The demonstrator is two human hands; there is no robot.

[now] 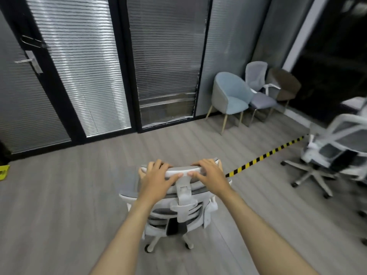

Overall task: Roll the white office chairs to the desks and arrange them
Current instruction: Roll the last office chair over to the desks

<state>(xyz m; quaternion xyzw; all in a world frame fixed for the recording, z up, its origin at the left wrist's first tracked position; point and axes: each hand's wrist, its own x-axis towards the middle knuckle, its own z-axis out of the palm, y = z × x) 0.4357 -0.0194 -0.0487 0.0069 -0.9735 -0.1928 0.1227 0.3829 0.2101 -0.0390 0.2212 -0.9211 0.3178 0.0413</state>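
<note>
A white office chair with grey mesh stands on the wood floor right in front of me, its back toward me. My left hand grips the left part of its headrest, fingers curled over the top. My right hand grips the right part of the same headrest. Its wheeled base shows below the backrest. A second white office chair stands at the right edge, blurred, with another partly cut off behind it. No desk is in view.
Glass partitions with blinds and black frames run across the back, with a door handle at left. A blue armchair, a grey chair and a brown chair line the far right corner. Black-yellow tape crosses the floor.
</note>
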